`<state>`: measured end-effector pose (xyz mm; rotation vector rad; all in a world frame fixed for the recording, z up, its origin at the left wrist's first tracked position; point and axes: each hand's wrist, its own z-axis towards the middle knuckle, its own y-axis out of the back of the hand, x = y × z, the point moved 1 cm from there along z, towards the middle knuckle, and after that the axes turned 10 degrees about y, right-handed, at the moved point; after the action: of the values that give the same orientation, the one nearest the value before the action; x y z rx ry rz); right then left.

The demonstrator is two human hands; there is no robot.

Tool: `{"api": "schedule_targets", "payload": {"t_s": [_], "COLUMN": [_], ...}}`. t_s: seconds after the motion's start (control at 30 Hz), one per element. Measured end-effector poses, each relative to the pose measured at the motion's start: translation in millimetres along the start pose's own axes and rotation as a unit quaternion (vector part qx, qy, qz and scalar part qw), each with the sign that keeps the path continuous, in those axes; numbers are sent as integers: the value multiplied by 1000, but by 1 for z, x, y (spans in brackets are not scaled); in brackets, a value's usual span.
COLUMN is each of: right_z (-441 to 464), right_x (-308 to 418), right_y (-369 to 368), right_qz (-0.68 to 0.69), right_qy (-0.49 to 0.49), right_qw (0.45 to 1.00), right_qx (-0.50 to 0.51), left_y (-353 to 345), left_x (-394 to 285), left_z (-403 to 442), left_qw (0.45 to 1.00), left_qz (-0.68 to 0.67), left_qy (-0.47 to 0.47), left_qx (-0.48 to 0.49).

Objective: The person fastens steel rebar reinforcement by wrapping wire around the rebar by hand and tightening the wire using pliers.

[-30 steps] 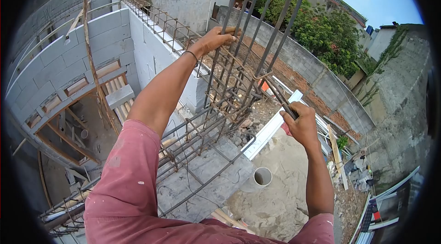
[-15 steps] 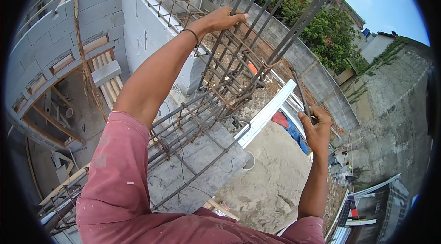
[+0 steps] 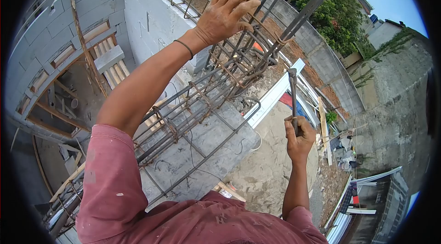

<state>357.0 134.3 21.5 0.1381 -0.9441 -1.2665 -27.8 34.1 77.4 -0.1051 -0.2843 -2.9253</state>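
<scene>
My left hand (image 3: pixel 227 16) is raised beside the upright rebar rods (image 3: pixel 301 14), fingers bent forward and thumb apart, with nothing visible in its grasp. Below it lies the rebar cage (image 3: pixel 234 67), its rusty stirrups crossing where the horizontal bars meet the uprights. In my right hand (image 3: pixel 301 138) is a dark metal bar tool (image 3: pixel 294 94), held by its lower end and pointing up, with a thicker head on top. The tool stands apart from the cage, to its right. Long horizontal bars (image 3: pixel 202 170) run over the grey concrete slab (image 3: pixel 183 184).
A white block wall (image 3: pixel 151 9) rises at the left, above a lower room with wooden framing. Sand (image 3: pixel 271 166) lies far below on the right, with a white channel strip (image 3: pixel 275 94) and a bucket (image 3: pixel 257 142). A grey boundary wall (image 3: pixel 390 106) stands beyond.
My left hand has come off the upright rebar and moved slightly toward me. My right hand has shifted left and lower, turning the tool more upright. The view has shifted a little.
</scene>
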Motion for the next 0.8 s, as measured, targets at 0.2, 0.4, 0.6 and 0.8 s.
{"api": "schedule_targets", "payload": {"t_s": [0.2,0.4,0.6,0.8], "right_z": [-32,37,108,123], "right_x": [9,26,44,54], "right_y": [-21,25,50,52], "right_qz": [-3,-136,-249,-237], "right_qy": [14,84,73,118], "right_qw": [999,983,936,943], "right_qx": [37,93,237,200], "left_y": [-7,-16,-13,-9], "left_x": [-57,-62,-67,-70], "left_z": [21,24,24,28], "left_qw": [985,967,964,959], "left_qz": [-144,-229,-244,-266], "left_qy": [-63,-16,7,23], "left_qx": [65,110,102,95]}}
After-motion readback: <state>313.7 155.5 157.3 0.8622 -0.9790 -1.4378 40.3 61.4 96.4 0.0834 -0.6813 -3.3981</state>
